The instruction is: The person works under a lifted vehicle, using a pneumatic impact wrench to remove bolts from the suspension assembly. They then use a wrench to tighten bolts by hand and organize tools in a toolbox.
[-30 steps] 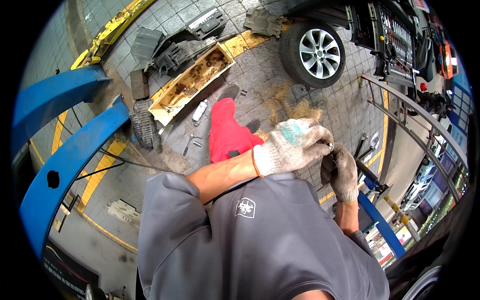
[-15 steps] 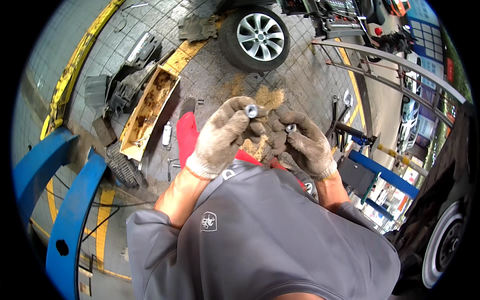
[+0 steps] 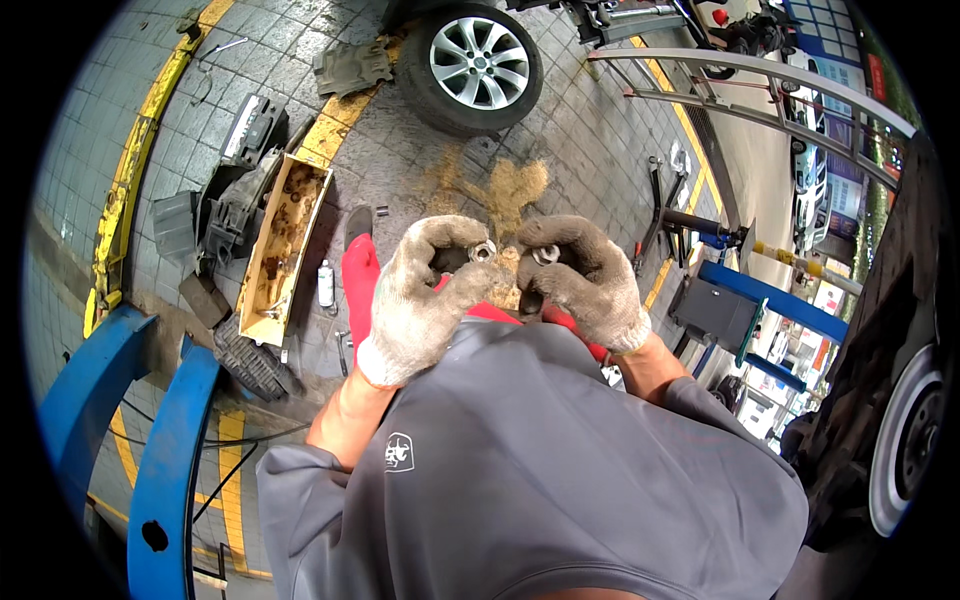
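My left hand (image 3: 420, 300), in a worn, dirty knit glove, pinches a small hollow metal piece (image 3: 483, 251) between thumb and forefinger. It looks like a nut with a round hole. Facing it, my right hand (image 3: 595, 285) is gloved too and grips a similar short metal piece (image 3: 545, 255) by thumb and forefinger, its open end showing. A narrow gap separates the two pieces, which are held level in front of my body. The remaining fingers of both hands are curled and partly hidden.
Beyond my hands lie a sandy patch (image 3: 518, 188) on the tiles and a wheel (image 3: 480, 65). To the left are a wooden box (image 3: 318, 195), a spray can (image 3: 326, 285) and blue lift arms (image 3: 170, 460). On the right stand a metal frame (image 3: 760, 68) and a car's brake disc (image 3: 912, 440).
My left hand has lowered and turned, so its metal piece now shows its hole more squarely. My right hand has shifted left, bringing the pieces closer together. The view has moved slightly right.
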Action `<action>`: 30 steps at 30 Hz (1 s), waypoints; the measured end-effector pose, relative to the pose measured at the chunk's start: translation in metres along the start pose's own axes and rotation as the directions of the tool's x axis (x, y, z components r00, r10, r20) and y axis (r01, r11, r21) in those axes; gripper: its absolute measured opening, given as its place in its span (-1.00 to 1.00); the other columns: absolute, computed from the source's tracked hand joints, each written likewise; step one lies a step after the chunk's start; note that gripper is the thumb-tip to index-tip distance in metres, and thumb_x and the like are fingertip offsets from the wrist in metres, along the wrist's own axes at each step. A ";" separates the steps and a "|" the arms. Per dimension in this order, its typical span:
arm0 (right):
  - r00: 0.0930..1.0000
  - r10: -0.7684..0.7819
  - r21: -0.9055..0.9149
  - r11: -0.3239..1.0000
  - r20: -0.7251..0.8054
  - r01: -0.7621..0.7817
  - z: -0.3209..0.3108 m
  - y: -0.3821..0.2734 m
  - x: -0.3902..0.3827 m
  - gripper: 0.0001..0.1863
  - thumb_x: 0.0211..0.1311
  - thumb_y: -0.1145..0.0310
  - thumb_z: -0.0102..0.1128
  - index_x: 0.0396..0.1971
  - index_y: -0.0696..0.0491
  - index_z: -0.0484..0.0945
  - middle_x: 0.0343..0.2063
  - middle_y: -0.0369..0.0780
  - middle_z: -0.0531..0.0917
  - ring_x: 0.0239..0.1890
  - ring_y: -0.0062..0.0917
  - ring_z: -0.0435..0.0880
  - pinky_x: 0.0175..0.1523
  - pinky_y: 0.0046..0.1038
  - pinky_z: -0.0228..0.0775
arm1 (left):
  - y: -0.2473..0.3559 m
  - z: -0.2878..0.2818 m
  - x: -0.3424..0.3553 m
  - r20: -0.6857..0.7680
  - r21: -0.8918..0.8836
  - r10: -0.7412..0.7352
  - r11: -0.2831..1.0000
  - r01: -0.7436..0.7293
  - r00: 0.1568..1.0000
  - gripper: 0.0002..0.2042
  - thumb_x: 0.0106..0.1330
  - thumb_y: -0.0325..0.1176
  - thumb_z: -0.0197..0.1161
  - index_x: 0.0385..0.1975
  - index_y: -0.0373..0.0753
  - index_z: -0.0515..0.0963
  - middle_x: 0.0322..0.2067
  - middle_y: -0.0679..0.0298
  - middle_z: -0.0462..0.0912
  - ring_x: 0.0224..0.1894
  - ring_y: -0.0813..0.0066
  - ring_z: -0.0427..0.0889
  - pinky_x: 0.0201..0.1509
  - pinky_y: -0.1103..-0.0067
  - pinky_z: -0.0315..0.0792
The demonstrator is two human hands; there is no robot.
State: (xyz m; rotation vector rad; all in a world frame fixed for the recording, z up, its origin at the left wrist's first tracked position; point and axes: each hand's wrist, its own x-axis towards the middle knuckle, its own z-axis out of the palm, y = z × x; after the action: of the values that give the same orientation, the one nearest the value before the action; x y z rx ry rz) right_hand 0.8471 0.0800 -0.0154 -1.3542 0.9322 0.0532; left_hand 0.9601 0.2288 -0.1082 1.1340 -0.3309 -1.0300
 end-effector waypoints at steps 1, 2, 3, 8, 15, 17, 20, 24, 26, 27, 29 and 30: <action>1.000 -0.005 -0.014 1.000 0.020 0.005 0.001 -0.002 0.000 -0.66 0.44 0.42 0.18 0.14 0.19 0.47 -0.24 -0.20 0.69 -0.28 -0.60 0.67 -0.21 -0.54 0.55 | 0.001 0.001 -0.001 0.010 0.038 0.013 0.999 -0.013 1.000 -0.67 0.26 -0.55 0.36 0.01 -0.31 0.49 -0.17 0.31 0.59 -0.18 0.64 0.53 -0.04 0.63 0.49; 0.999 -0.009 -0.029 1.000 0.040 0.010 0.002 -0.003 -0.001 -0.66 0.43 0.43 0.20 0.14 0.19 0.47 -0.23 -0.21 0.70 -0.26 -0.60 0.68 -0.18 -0.54 0.56 | 0.001 0.002 -0.001 0.020 0.075 0.025 0.997 -0.026 0.999 -0.66 0.24 -0.57 0.36 0.01 -0.32 0.49 -0.17 0.32 0.60 -0.18 0.64 0.53 -0.05 0.63 0.49; 0.996 -0.081 -0.108 0.991 0.037 0.084 0.001 0.001 -0.001 -0.64 0.44 0.43 0.19 0.16 0.20 0.47 -0.21 -0.21 0.69 -0.24 -0.60 0.68 -0.12 -0.52 0.56 | -0.001 0.002 -0.002 0.019 0.069 0.039 0.997 -0.040 0.999 -0.64 0.22 -0.56 0.39 0.01 -0.31 0.51 -0.18 0.31 0.62 -0.21 0.63 0.57 -0.07 0.63 0.51; 0.992 -0.090 -0.109 0.989 0.088 0.099 -0.003 0.004 0.000 -0.60 0.43 0.42 0.20 0.21 0.17 0.46 -0.17 -0.18 0.70 -0.21 -0.59 0.69 -0.06 -0.48 0.57 | -0.005 0.006 -0.003 -0.003 0.116 0.062 0.991 -0.061 0.998 -0.61 0.16 -0.54 0.45 0.00 -0.29 0.55 -0.22 0.34 0.68 -0.26 0.61 0.64 -0.12 0.62 0.53; 0.977 -0.168 -0.200 0.961 0.129 0.192 -0.007 0.012 -0.002 -0.58 0.42 0.43 0.21 0.23 0.14 0.43 -0.07 -0.16 0.67 -0.18 -0.56 0.69 -0.05 -0.45 0.60 | -0.008 0.005 -0.009 -0.020 0.127 0.028 0.992 -0.025 0.999 -0.61 0.14 -0.53 0.47 -0.01 -0.26 0.57 -0.22 0.35 0.70 -0.28 0.64 0.63 -0.17 0.63 0.49; 0.981 -0.159 -0.187 0.966 0.113 0.179 -0.004 0.013 -0.002 -0.60 0.41 0.44 0.24 0.19 0.14 0.46 -0.12 -0.16 0.69 -0.22 -0.55 0.71 -0.05 -0.44 0.57 | -0.007 0.005 -0.009 -0.026 0.118 0.032 0.993 -0.029 0.999 -0.61 0.14 -0.51 0.48 -0.02 -0.25 0.58 -0.21 0.35 0.70 -0.29 0.65 0.61 -0.20 0.63 0.47; 0.992 -0.088 -0.129 0.987 0.093 0.100 0.001 0.011 -0.003 -0.61 0.40 0.45 0.25 0.17 0.16 0.47 -0.14 -0.18 0.68 -0.23 -0.56 0.70 -0.07 -0.45 0.56 | 0.003 -0.002 -0.008 0.020 0.291 0.072 0.954 -0.075 0.997 -0.61 0.12 -0.51 0.50 -0.04 -0.26 0.57 -0.23 0.36 0.69 -0.31 0.65 0.61 -0.21 0.63 0.48; 0.998 -0.028 0.076 0.997 0.059 0.024 0.000 0.002 -0.001 -0.63 0.37 0.43 0.29 0.11 0.17 0.49 -0.21 -0.21 0.66 -0.29 -0.59 0.67 -0.15 -0.47 0.53 | -0.002 -0.006 -0.006 0.012 0.179 0.039 0.983 -0.041 0.999 -0.61 0.09 -0.55 0.51 -0.08 -0.27 0.54 -0.28 0.35 0.65 -0.32 0.63 0.58 -0.20 0.62 0.49; 0.999 -0.033 0.226 0.974 0.029 0.026 -0.006 0.005 -0.002 -0.67 0.37 0.44 0.27 0.07 0.17 0.50 -0.23 -0.21 0.64 -0.34 -0.59 0.65 -0.22 -0.49 0.52 | -0.004 -0.004 -0.002 0.040 0.108 0.007 0.994 -0.011 0.999 -0.61 0.08 -0.57 0.51 -0.10 -0.27 0.53 -0.29 0.35 0.63 -0.31 0.62 0.57 -0.18 0.61 0.49; 0.997 -0.077 0.294 0.953 0.000 0.074 -0.012 0.017 -0.001 -0.70 0.37 0.45 0.24 0.05 0.18 0.51 -0.25 -0.21 0.64 -0.37 -0.59 0.65 -0.28 -0.51 0.52 | -0.010 -0.002 0.001 0.068 0.061 0.005 0.998 -0.009 0.998 -0.63 0.09 -0.60 0.48 -0.11 -0.26 0.53 -0.27 0.33 0.61 -0.29 0.62 0.55 -0.14 0.61 0.48; 0.997 -0.029 0.313 0.948 -0.077 0.052 -0.031 0.020 -0.006 -0.76 0.38 0.47 0.20 -0.01 0.18 0.54 -0.28 -0.22 0.62 -0.37 -0.60 0.63 -0.35 -0.51 0.52 | -0.014 0.003 0.009 0.129 0.132 0.051 0.989 -0.068 0.990 -0.70 0.15 -0.66 0.38 -0.14 -0.26 0.51 -0.26 0.34 0.58 -0.25 0.62 0.52 -0.08 0.60 0.47; 0.988 -0.032 0.264 0.962 -0.153 0.072 -0.043 0.021 -0.013 -0.75 0.39 0.44 0.21 0.00 0.18 0.54 -0.26 -0.23 0.61 -0.33 -0.61 0.63 -0.29 -0.50 0.51 | -0.021 0.007 0.015 0.176 0.058 0.102 0.992 -0.114 0.979 -0.72 0.19 -0.67 0.33 -0.14 -0.26 0.51 -0.23 0.34 0.56 -0.25 0.62 0.51 -0.11 0.62 0.47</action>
State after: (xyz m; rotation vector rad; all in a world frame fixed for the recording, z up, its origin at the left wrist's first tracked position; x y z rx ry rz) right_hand 0.8042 0.0554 -0.0210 -1.1400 0.9879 -0.2104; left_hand 0.9530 0.2117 -0.1269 1.0771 -0.5639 -1.0293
